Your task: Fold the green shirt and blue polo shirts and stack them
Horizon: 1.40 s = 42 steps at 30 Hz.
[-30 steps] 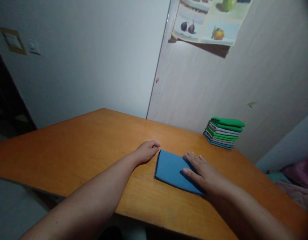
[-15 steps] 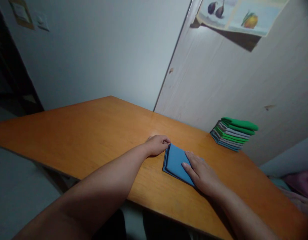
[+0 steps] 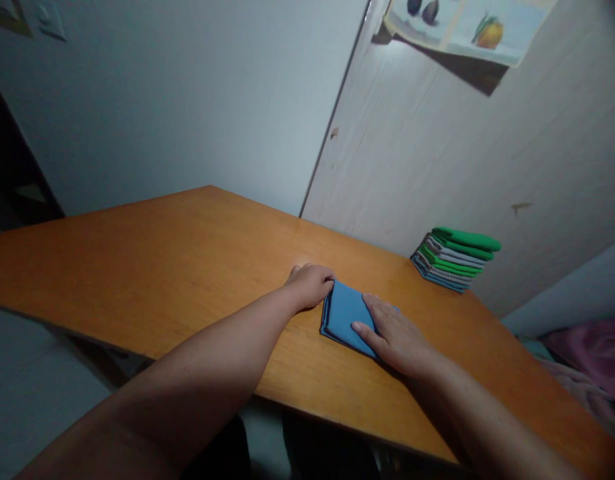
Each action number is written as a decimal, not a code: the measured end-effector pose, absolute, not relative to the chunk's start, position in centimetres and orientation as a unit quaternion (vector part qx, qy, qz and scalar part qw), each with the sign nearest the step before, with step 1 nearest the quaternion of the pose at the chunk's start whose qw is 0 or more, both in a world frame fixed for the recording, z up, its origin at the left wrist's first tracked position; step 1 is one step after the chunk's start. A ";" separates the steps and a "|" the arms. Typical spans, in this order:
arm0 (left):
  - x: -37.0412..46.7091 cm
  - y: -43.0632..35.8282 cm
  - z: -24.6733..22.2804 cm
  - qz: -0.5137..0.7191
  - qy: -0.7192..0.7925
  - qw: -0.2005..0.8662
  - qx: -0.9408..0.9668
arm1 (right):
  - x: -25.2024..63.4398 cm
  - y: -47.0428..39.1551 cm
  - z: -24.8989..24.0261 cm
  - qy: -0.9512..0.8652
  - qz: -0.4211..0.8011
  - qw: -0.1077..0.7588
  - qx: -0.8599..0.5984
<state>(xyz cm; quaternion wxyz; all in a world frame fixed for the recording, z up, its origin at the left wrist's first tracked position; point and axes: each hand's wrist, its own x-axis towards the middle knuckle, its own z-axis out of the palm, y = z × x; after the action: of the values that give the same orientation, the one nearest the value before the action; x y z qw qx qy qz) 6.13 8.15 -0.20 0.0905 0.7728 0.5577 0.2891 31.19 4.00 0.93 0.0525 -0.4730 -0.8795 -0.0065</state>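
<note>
A blue folded cloth point(image 3: 348, 308) lies flat on the wooden table, its layered edge facing left. My left hand point(image 3: 311, 285) pinches the cloth's far left corner, with the fingers curled and their tips partly hidden. Spread over the right part of the same cloth, my right hand point(image 3: 394, 337) rests palm down, fingers stretched out and thumb apart. It covers the cloth's right end.
The orange-brown table point(image 3: 187, 260) runs far to the left. A stack of folded green, grey and blue cloths point(image 3: 454, 260) stands at the back right by the wall panel. Pink fabric point(image 3: 587, 353) lies beyond the table's right edge.
The view has shifted slightly, so everything sits a little further left and higher. Both hands keep nearly the same places on the blue cloth.
</note>
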 end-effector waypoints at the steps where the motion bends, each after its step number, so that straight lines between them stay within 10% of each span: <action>1: 6.2 8.2 -0.2 0.287 0.561 0.087 0.772 | 31.2 4.0 1.0 -0.880 -0.006 0.053 -0.472; 42: 5.7 8.4 -0.6 0.339 0.580 0.135 0.729 | 25.3 3.9 1.9 -0.879 0.038 0.047 -0.473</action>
<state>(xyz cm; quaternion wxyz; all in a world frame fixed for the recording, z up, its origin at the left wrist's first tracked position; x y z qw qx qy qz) 5.66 8.45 -0.60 0.1346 0.7288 0.5795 0.3391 25.32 3.89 1.94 0.0473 -0.4729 -0.8790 0.0384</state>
